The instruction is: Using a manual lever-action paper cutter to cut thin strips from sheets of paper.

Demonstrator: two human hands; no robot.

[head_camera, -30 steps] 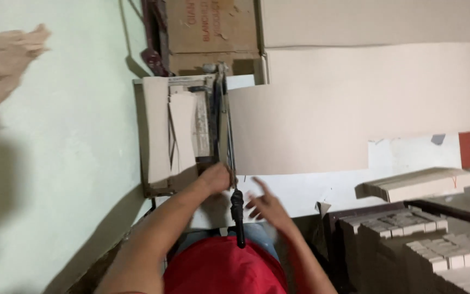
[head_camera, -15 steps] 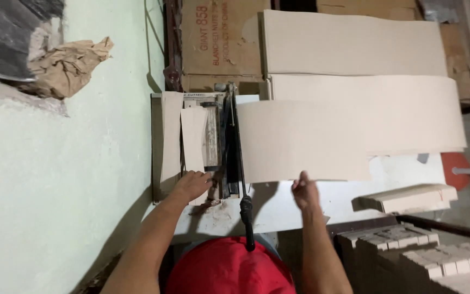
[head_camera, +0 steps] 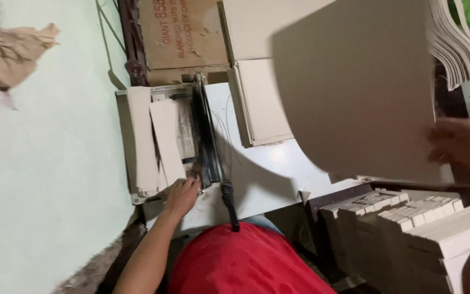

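My left hand (head_camera: 182, 194) rests on the near end of a paper cutter (head_camera: 165, 142), beside its black blade arm (head_camera: 209, 142) and black handle (head_camera: 230, 204). Pale cut strips (head_camera: 161, 139) lie on the cutter's bed to the left of the blade. My right hand (head_camera: 462, 144) is far out to the right and grips the edge of a large beige board sheet (head_camera: 354, 92). That sheet is lifted and curved above the white table (head_camera: 262, 174). My red shirt (head_camera: 240, 261) fills the bottom middle.
Stacks of cut beige pieces (head_camera: 409, 223) stand at the lower right. A fanned pile of sheets (head_camera: 458, 43) hangs at the top right. A flat stack of boards (head_camera: 259, 103) and a brown carton (head_camera: 183, 32) lie behind the cutter. Crumpled brown paper (head_camera: 12, 54) sits against the pale green wall (head_camera: 44, 174).
My right hand has swung away to the right and lifted the big sheet off the table beside the cutter. My left hand has stayed at the cutter's near end.
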